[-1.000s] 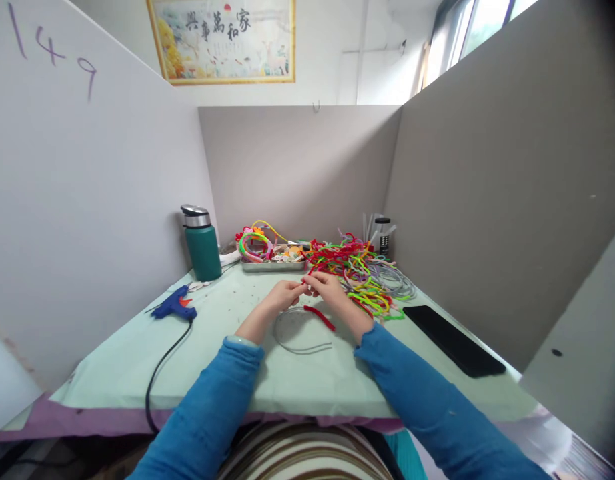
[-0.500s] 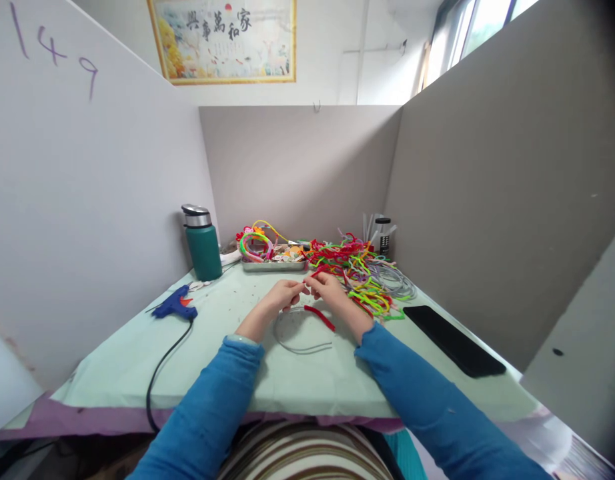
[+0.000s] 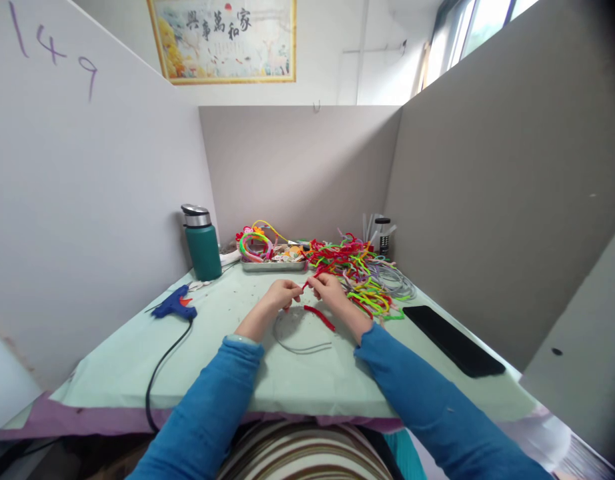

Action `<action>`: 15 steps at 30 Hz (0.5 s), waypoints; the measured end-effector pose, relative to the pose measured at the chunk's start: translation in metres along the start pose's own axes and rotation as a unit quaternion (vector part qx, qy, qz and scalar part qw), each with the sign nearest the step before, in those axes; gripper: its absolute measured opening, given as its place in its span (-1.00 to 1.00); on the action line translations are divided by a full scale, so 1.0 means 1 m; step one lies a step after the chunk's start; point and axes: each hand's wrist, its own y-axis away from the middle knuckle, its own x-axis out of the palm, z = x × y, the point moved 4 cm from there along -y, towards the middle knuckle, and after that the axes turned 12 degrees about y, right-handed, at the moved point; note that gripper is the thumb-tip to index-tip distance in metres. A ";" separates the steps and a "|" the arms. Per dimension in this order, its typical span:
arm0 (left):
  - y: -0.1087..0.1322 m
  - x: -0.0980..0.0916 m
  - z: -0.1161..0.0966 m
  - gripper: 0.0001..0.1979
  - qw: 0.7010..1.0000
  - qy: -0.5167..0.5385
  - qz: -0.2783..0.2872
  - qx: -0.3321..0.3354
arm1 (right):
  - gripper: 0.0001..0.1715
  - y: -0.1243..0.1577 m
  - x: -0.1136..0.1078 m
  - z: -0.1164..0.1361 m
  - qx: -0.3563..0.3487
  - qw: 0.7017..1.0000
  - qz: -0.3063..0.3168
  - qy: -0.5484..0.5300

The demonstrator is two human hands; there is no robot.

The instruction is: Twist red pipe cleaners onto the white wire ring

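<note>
Head view. Writing: the left partition (image 3: 97, 200) bears the handwritten numerals "149". The framed print (image 3: 267, 53) on the rear wall carries five large characters, left to right 興, 事, 萬, 和, 家; its smaller text is too fine to read. The black-capped jar (image 3: 383, 241) has a dark printed label, also illegible.

Hand pose: both forearms, in blue sleeves, extend forward and converge above the table (image 3: 337, 387). The left hand (image 3: 281, 293) is palm-inward, thumb and index finger pinching one end of a red fuzzy strand (image 3: 304, 286); its remaining fingers are curled. The right hand (image 3: 328, 289) is bent inward at the wrist, thumb and index finger likewise pinching the strand. The fingertips of the two hands are slightly apart, with the strand spanning the gap.

Position of parts: the strand is located in front of the multicoloured pile (image 3: 345, 257). A thicker red piece (image 3: 319, 318) lies below the hands, beside a curved grey wire (image 3: 302, 351).
</note>
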 end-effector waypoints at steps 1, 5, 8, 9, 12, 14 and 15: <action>0.000 0.000 0.000 -0.87 1.000 0.000 -0.001 -0.001 | -0.62 0.000 0.001 -0.001 0.001 1.000 -0.002 0.002; 0.006 0.003 -0.006 -0.84 0.999 0.018 0.031 0.004 | -0.63 0.001 0.001 -0.001 0.020 0.999 -0.013 -0.042; 0.012 0.009 -0.011 -0.77 0.993 0.053 0.103 0.017 | -0.64 0.003 0.001 0.001 0.052 0.993 -0.010 -0.101; 0.012 0.009 -0.011 -0.76 0.992 0.054 0.112 0.020 | -0.64 0.003 0.001 0.002 0.056 0.992 -0.006 -0.109; 0.009 0.006 -0.008 -0.80 0.996 0.029 0.080 0.015 | -0.64 0.004 0.002 0.004 0.042 0.994 0.019 -0.098; 0.005 0.003 -0.005 -0.83 0.999 0.009 0.045 0.015 | -0.65 0.004 0.005 0.004 0.018 0.996 0.044 -0.075; 0.003 0.002 -0.004 -0.84 0.999 0.000 0.032 0.018 | -0.66 0.004 0.006 0.004 0.004 0.997 0.054 -0.063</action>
